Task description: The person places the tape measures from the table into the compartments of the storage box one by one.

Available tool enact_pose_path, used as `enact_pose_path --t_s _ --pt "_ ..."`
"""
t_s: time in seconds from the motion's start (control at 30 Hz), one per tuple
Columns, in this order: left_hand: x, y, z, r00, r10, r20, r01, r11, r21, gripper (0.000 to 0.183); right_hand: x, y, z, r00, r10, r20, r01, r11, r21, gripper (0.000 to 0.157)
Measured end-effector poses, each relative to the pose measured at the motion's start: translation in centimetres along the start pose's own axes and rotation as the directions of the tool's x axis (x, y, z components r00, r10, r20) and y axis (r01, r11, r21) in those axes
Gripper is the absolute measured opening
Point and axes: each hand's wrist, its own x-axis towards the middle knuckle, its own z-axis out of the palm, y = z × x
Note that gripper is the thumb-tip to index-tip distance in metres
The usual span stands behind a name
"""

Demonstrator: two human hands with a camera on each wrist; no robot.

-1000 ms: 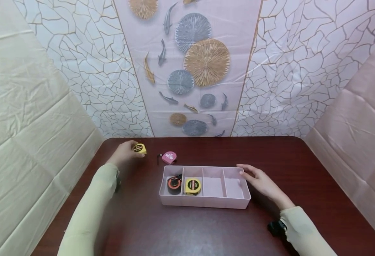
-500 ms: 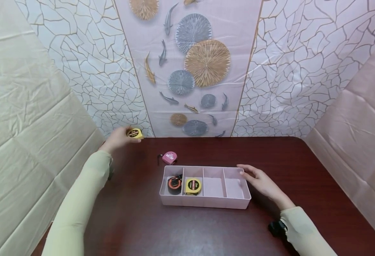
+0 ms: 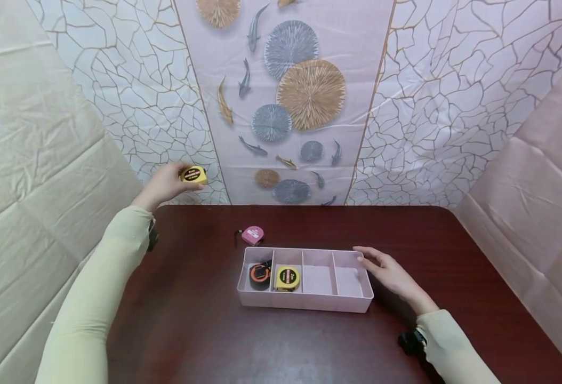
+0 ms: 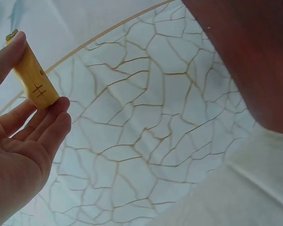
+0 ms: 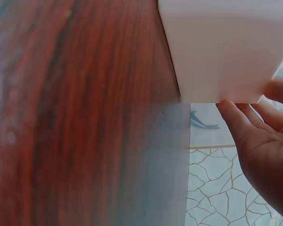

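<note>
- Raising a yellow tape measure (image 3: 195,175) higher and farther left of the tray (image 3: 305,301) than a second ago, pinched between the thumb and fingers of the left grip (image 3: 165,184).
- Judging from that, widening the gap to the tray and leaving this piece outside every compartment at this moment.
- Holding the tray's far right corner with the right grip (image 3: 391,272), bent round it with thumb and fingers; keeping the tray in the same place on the tabletop (image 3: 204,330).
- Seeing in the tray's leftmost compartment an orange-and-black tape measure (image 3: 259,273), lying close to the divider.
- Finding in the compartment second from the tray's left end a second yellow tape measure (image 3: 288,277), with label facing up.
- Noting no change in either compartment over the last second.
- Showing also a pink tape measure (image 3: 253,235) just beyond the tray's far left corner, untouched by either grip.
</note>
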Motion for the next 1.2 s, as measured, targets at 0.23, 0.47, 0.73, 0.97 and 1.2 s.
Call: enact_pose_path --t_s 0.23,0.47,0.73,0.97,1.2 --pt "0.0 1.5 -0.4 1.0 -0.004 -0.004 0.004 0.999 0.033 0.066 0.0 0.0 -0.3 1.0 0.006 0.015 -0.006 1.0 -0.004 0.048" --pt "0.9 3.8 0.5 0.999 0.049 -0.023 -0.049 0.999 0.001 0.066 0.0 0.1 -0.4 1.0 0.003 0.014 -0.003 1.0 -0.001 0.048" --pt "1.7 7.2 1.2 0.992 0.126 -0.027 -0.126 0.992 -0.007 0.065 -0.1 0.3 -0.1 1.0 -0.011 0.003 0.011 1.0 0.013 0.049" --pt "2.1 11.1 1.8 0.976 0.217 -0.026 -0.218 0.975 -0.032 0.061 -0.1 0.4 -0.2 1.0 0.006 0.008 -0.006 1.0 0.004 0.049" --pt "2.4 14.8 2.6 0.951 0.308 -0.015 -0.308 0.951 -0.006 0.059 0.0 0.3 -0.2 1.0 -0.005 0.013 0.005 1.0 0.022 0.048"
